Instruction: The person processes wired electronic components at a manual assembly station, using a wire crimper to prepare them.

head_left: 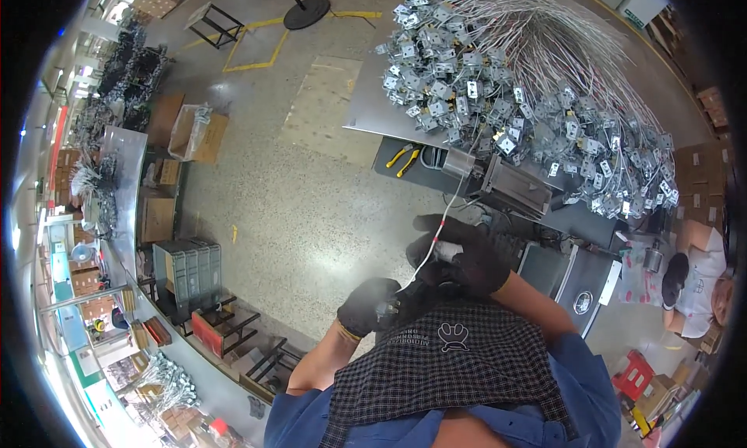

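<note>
Holding the white wire (436,242) pinched in my gloved right hand (459,253), just below the small machine (510,185) on the tabletop (373,113), my left hand (367,306) closed on its lower end, I should keep it taut and feed it straight.

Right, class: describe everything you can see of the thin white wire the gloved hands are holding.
The thin white wire looks like a plastic-coated cable with a small red band near its upper part. It runs slanting from the small grey machine on the bench down through the right hand in a black glove, whose grip pinches it, towards the left hand in a black glove. It hangs fairly taut above the speckled floor.
</note>
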Demonstrator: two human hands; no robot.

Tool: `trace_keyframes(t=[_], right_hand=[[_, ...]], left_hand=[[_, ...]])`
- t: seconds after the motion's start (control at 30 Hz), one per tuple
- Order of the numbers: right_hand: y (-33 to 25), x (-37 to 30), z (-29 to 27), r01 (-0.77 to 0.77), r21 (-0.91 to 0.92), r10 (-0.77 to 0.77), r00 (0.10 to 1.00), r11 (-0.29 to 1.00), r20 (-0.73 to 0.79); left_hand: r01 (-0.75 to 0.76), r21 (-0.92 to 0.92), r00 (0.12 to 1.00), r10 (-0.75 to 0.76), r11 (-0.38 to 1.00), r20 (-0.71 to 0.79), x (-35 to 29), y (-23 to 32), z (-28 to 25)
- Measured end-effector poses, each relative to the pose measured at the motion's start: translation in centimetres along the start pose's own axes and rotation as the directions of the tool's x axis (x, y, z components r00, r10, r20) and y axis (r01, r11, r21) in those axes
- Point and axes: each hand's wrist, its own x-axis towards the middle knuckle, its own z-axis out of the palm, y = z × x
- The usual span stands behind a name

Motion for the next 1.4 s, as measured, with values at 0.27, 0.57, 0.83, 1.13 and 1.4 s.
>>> trace_keyframes(t=[0.27, 0.57, 0.83, 1.13, 1.4], right_hand=[[1.5, -2.5, 0.9, 0.05, -0.229, -0.065, 0.996, 0.972, -0.062], [5.7, 3.4, -2.7, -0.173, -0.222, 0.156, 0.984, 0.96, -0.091], [7.5, 7.3, -5.5, 0.011, 0.078, 0.019, 0.923, 0.997, -0.383], [12.7, 7.4, -10.2, -0.019, 0.347, 0.142, 0.932, 0.938, -0.333], [4.9, 4.8, -7.3, -0.165, 0.013, 0.152, 0.874, 0.986, -0.461]], left_hand=[[0.566, -0.312, 0.816, -0.572, 0.763, 0.083, 1.4, 0.9, 0.2], [0.319, 0.415, 0.943, -0.24, 0.852, -0.231, -2.7, -4.1, 1.4], [0.634, 0.639, 0.613, -0.787, 0.436, -0.071, -14.5, -12.1, 1.7], [0.535, 0.537, 0.789, -0.613, 0.653, -0.041, -29.5, -20.2, 0.5], [0.494, 0.397, 0.859, -0.505, 0.774, -0.084, -4.1, -17.7, 5.3]])
